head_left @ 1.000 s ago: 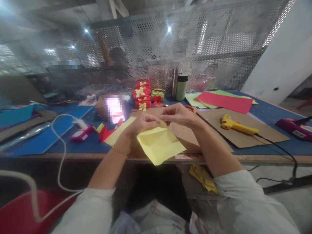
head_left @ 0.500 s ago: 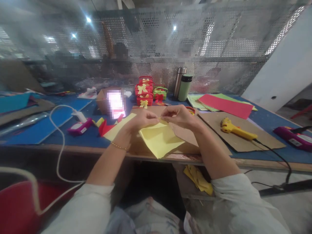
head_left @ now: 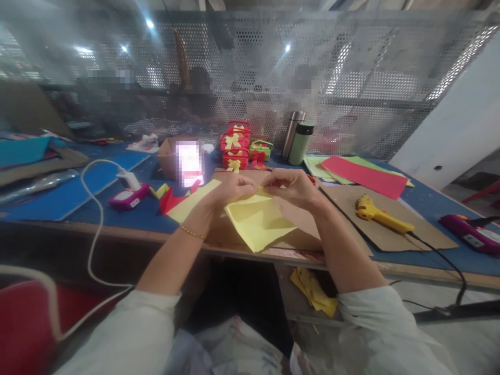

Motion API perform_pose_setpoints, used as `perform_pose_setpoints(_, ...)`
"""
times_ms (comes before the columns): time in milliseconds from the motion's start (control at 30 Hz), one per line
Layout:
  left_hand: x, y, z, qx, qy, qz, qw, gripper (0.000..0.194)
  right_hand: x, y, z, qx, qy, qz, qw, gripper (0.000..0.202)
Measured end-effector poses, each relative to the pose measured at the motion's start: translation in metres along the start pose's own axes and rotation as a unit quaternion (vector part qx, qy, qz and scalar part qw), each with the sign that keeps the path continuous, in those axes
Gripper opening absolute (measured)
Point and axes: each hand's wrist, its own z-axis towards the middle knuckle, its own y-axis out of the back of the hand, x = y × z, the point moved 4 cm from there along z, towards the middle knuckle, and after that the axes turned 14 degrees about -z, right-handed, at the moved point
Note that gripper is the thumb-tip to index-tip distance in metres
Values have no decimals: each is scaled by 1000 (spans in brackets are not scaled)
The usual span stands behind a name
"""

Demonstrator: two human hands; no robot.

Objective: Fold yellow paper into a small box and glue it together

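Note:
A folded sheet of yellow paper (head_left: 261,224) hangs between my hands, its near corner pointing down over the table's front edge. My left hand (head_left: 234,190) pinches its upper left edge. At the upper right edge, the fingers of my right hand (head_left: 291,187) are closed on the same paper. The exact fold under the fingertips is hidden. Beneath lies a brown cardboard sheet (head_left: 304,221). Beside my left wrist is another pale yellow sheet (head_left: 191,205), with red paper scraps (head_left: 170,202) next to it.
Small red boxes with yellow bows (head_left: 234,143) and a green one (head_left: 261,151) stand behind, beside a green bottle (head_left: 301,143). A yellow glue gun (head_left: 385,214) lies on cardboard at right. A lit phone (head_left: 189,161) leans on a box. A white cable (head_left: 100,208) hangs at left.
The view has shifted slightly. My right fingertips have drawn a little away from the left ones along the paper's upper edge; both hands stay on the yellow paper.

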Motion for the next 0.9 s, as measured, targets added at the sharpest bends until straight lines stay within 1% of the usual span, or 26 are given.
perform_pose_setpoints(100,-1,0,0,-8,-2,5,1000,13,4,1,0,1,12,-5,1000,15)
perform_pose_setpoints(200,-2,0,1,-12,-10,7,1000,12,5,1,0,9,10,-7,1000,16)
perform_pose_setpoints(400,0,0,2,-20,-9,2,1000,15,0,0,-1,29,-6,-7,1000,19)
perform_pose_setpoints(567,2,2,3,-18,-5,22,1000,15,-2,2,-1,31,12,-55,998,19)
perform_pose_setpoints(667,3,2,3,-14,-8,14,1000,15,0,3,-1,32,26,-79,996,19)
perform_pose_setpoints(800,1,-2,0,-16,10,-3,1000,17,2,2,-1,35,37,-93,994,18)
perform_pose_setpoints(900,-4,-5,-2,-15,8,2,1000,19,3,2,-1,37,50,-92,994,18)
